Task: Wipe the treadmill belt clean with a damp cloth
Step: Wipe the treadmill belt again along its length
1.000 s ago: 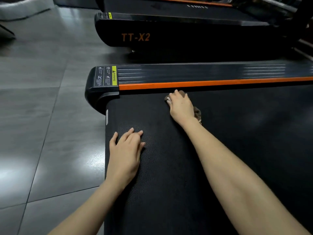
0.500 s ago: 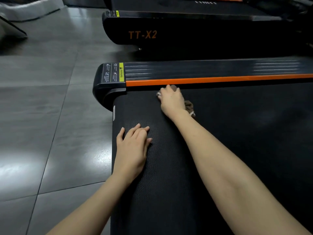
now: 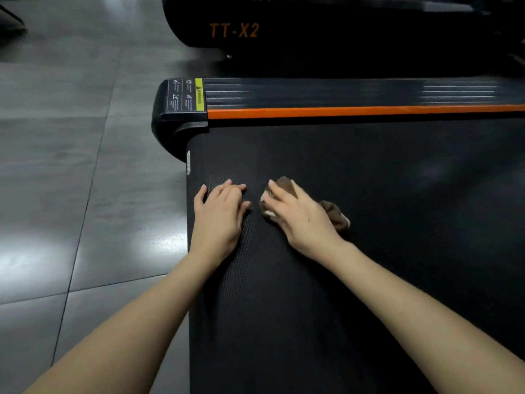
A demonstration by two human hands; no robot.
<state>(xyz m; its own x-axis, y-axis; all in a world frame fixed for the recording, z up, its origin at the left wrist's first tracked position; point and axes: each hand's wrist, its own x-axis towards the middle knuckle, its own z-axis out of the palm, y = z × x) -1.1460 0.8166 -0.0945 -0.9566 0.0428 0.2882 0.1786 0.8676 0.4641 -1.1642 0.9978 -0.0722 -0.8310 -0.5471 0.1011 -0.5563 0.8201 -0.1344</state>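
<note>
While left hand (image 3: 218,220) lies flat on belt (image 3: 397,237), right hand (image 3: 301,220) presses cloth (image 3: 335,216), fingers straight.

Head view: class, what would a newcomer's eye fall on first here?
Two bare hands sit at the centre: the right hand presses a brown cloth onto the treadmill belt, and the left hand rests flat beside it. Beyond them, an orange stripe runs along the side rail, and orange TT-X2 lettering marks a second treadmill at the top.
</note>
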